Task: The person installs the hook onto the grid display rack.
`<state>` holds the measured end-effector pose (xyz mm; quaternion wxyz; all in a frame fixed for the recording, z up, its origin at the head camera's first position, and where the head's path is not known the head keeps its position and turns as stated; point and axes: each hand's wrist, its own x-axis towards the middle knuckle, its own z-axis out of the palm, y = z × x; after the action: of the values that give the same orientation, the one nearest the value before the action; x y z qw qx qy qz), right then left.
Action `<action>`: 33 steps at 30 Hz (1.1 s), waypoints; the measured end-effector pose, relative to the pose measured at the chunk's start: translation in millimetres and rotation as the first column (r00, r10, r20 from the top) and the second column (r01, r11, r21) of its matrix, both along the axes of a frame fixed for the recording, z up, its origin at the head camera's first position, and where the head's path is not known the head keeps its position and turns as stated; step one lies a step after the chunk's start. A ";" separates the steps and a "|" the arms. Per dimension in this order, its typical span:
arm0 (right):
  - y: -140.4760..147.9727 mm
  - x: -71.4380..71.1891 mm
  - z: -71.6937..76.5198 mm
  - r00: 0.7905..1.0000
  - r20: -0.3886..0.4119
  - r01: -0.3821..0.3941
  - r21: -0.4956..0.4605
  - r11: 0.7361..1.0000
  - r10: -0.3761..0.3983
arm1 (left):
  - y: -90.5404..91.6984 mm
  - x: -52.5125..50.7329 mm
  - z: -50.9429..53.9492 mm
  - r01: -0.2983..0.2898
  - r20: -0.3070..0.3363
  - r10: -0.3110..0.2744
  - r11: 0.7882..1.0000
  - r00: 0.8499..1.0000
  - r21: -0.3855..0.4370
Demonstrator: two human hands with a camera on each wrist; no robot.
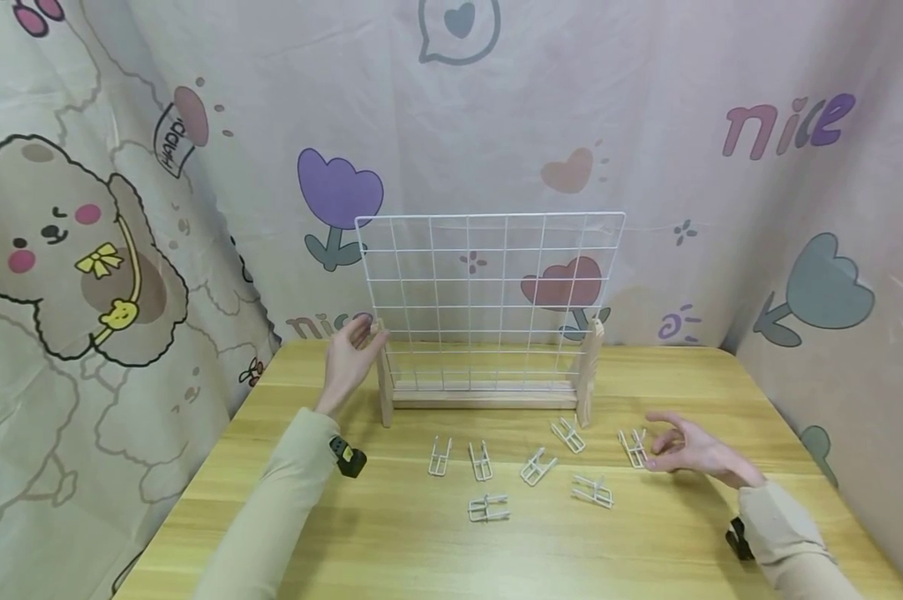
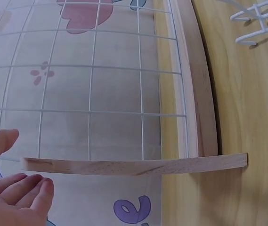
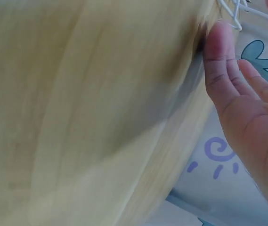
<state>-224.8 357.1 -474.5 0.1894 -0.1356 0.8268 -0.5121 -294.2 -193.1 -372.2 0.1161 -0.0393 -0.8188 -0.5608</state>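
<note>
Plainly | white wire grid [image 1: 469,307], pale-wood stand [image 1: 484,401] | double-pronged white hook [image 1: 634,452] | left hand [image 1: 351,354], right hand [image 1: 693,450]: fingers relaxed, parted

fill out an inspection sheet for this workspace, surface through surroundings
Surface: wood-grain table, shadows under the hands.
Job's things: white wire grid upright in a wooden stand; seven white wire hooks lie loose in front, at mixed angles, none hung on the grid.
Clutter: nothing seen.
Left hand: left hand at the top of the stand's left post, thumb and fingers spread to either side of it.
Right hand: right hand beside the rightmost hook, gripping nothing; contact hard to tell.
Cables: nothing seen.
Surroundings: fabric printed with tulips, hearts and a cartoon animal, behind the table and along both sides.
</note>
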 end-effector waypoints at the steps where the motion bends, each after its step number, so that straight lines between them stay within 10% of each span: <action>1: -0.1 -0.3 -1.2 1.000 0.006 -0.003 -0.011 1.000 0.003 | 0.5 -1.9 -0.7 -0.011 -0.007 0.011 1.000 1.000 0.017; 33: -20.1 -24.9 -16.1 0.993 -0.103 0.060 0.091 0.994 -0.051 | 2.0 -15.2 -1.5 -0.122 -0.134 0.104 0.983 0.986 -0.139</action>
<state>-249.7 336.9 -490.6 0.1392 -0.1292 0.8619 -0.4702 -309.4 -191.1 -373.7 0.1959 -0.0364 -0.8499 -0.4878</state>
